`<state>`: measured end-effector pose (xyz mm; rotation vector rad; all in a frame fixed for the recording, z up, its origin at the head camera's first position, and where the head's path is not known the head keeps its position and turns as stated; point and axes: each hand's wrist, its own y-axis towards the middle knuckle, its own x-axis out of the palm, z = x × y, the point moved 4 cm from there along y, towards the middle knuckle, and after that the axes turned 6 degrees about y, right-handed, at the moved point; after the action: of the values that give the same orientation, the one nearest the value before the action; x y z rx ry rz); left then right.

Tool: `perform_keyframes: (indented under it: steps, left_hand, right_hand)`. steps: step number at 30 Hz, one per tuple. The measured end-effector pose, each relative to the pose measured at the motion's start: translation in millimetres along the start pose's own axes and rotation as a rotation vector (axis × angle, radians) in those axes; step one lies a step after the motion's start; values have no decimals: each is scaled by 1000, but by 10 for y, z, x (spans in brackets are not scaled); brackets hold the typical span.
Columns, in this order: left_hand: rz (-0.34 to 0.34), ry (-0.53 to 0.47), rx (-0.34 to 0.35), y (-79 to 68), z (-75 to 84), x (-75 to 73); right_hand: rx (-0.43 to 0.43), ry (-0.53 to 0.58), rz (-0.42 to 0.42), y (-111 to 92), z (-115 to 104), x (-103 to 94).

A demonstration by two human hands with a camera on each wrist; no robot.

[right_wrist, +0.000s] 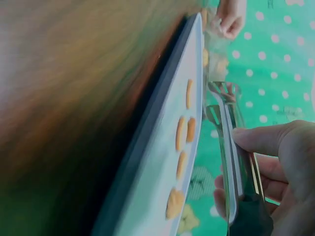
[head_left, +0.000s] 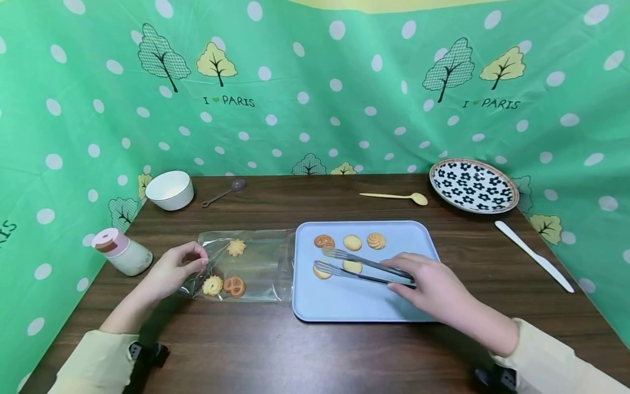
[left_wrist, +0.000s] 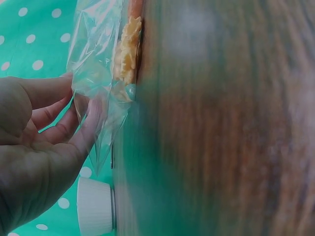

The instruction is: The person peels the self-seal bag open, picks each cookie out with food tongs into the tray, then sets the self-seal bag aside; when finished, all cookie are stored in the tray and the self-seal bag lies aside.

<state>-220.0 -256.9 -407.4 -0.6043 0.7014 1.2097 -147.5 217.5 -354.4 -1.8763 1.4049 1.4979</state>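
At the left, my left hand [head_left: 174, 269] pinches the end of a clear plastic bag [head_left: 266, 268] between thumb and fingers. Three cookies lie in that bag: a flower-shaped cookie [head_left: 236, 247], a second flower-shaped one [head_left: 213, 285] and a pretzel-shaped cookie [head_left: 234, 286]. My right hand [head_left: 435, 284] grips metal tongs [right_wrist: 230, 142], their arms spread and the tips pointing left over a light blue tray [head_left: 364, 306]. Several cookies lie on the tray, among them a swirl cookie [head_left: 376, 241] and a plain round cookie [head_left: 352, 242]. The right wrist view shows nothing between the tong tips.
Behind the bag are a white bowl [head_left: 169, 190] and a dark spoon [head_left: 223, 192]. A pink-lidded jar [head_left: 123, 251] stands at far left. Toward the back right are a yellow spoon [head_left: 394, 196], a flower-patterned plate [head_left: 474, 186] and a white knife [head_left: 534, 256].
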Motion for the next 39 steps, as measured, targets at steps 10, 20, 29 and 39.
perform_keyframes:
  steps: [10, 20, 29, 39]
  left_hand:
    - [-2, -20, 3, 5, -11, 13]
    - [-8, -9, -6, -1, -16, 1]
    - [8, -23, 4, 2, 6, -3]
    - [22, -27, -7, 16, 13, -12]
  right_hand:
    - [-78, 60, -83, 497, -254, 332]
    - [-105, 53, -173, 905, -545, 748]
    - [-74, 5, -190, 1147, -814, 979]
    - [-39, -38, -189, 1298, -940, 1129]
